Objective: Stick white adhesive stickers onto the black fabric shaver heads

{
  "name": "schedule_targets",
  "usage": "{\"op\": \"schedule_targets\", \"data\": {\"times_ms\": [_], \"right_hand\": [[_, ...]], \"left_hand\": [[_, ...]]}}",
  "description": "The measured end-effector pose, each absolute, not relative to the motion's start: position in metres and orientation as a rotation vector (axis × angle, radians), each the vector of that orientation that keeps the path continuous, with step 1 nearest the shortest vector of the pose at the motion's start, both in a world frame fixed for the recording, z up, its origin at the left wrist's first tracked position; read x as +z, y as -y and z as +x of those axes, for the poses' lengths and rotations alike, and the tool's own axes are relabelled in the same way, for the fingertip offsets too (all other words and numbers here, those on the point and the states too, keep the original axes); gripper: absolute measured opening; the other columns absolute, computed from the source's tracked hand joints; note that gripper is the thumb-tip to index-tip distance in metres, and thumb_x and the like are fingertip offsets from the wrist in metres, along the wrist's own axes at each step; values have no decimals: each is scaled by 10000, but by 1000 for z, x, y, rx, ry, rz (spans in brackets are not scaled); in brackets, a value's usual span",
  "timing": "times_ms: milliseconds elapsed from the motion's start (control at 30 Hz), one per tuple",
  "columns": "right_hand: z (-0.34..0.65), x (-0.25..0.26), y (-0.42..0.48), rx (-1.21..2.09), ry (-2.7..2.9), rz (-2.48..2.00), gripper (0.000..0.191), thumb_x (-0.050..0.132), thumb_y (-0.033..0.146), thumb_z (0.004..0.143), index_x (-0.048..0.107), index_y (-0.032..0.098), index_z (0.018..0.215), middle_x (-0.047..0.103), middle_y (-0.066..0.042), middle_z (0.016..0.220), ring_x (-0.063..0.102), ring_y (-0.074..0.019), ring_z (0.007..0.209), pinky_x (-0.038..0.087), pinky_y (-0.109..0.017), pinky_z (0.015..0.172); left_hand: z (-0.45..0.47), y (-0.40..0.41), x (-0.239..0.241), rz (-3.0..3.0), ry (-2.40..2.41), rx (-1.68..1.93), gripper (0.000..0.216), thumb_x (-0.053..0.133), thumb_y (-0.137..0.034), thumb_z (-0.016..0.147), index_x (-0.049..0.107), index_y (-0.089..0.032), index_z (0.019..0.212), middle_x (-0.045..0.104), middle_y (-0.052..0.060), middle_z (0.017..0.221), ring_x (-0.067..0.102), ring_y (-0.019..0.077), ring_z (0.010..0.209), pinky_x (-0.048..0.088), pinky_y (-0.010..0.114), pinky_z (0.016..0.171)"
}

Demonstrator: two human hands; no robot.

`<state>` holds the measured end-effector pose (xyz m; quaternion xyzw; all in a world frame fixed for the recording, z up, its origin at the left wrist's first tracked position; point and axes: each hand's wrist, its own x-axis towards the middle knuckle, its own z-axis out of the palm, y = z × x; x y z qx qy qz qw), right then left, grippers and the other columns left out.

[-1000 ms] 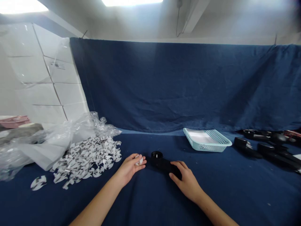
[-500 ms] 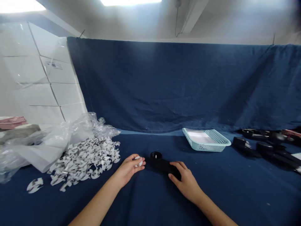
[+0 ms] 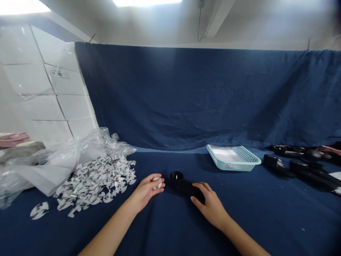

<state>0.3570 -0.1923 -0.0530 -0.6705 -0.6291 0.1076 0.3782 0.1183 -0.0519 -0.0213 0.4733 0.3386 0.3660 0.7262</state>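
A small round white piece (image 3: 157,183) is pinched between the thumb and fingers of my left hand (image 3: 146,192). Just right of those fingertips lies a long black part (image 3: 183,187) with a round, open black cup (image 3: 176,176) at its left end. My right hand (image 3: 210,204) grips the other end of this black part from the right, thumb in front and fingers behind. Where the dark part meets the dark cloth, its outline is hard to make out. To the left of my left hand spreads a heap of white and grey cut pieces (image 3: 98,181).
Clear plastic wrapping (image 3: 66,156) lies behind the heap, before stacked white boxes (image 3: 74,106). One loose white piece (image 3: 39,210) sits apart at left. A light blue basket (image 3: 237,166) holds white sheets. Several black parts (image 3: 314,174) are at right. A blue curtain (image 3: 170,96) hangs behind.
The fingers of my left hand have shifted slightly on the white piece, which shows a little more of its face. My right hand and the black part stay in place.
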Motion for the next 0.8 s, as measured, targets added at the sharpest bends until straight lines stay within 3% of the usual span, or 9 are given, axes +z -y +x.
{"op": "schedule_targets", "data": {"times_ms": [233,800], "right_hand": [[357,-52,192,268,1601,-1710,383,554,303,853,568,244,1231,567,-79,1255,583,-244,1139,433,-388,1014],[356,-49,192,275,1604,-1717,385,559,298,851,564,249,1233,568,-79,1252,582,-250,1127,434,-405,1006]], "left_hand": [[118,54,-19,1083,-731,787,256,807,-239,742,575,-148,801,690,109,1002,676,201,876,543,358,850],[121,60,-11,1370,-758,822,267,720,-344,807,511,-186,857,677,100,1051,668,212,877,530,369,802]]}}
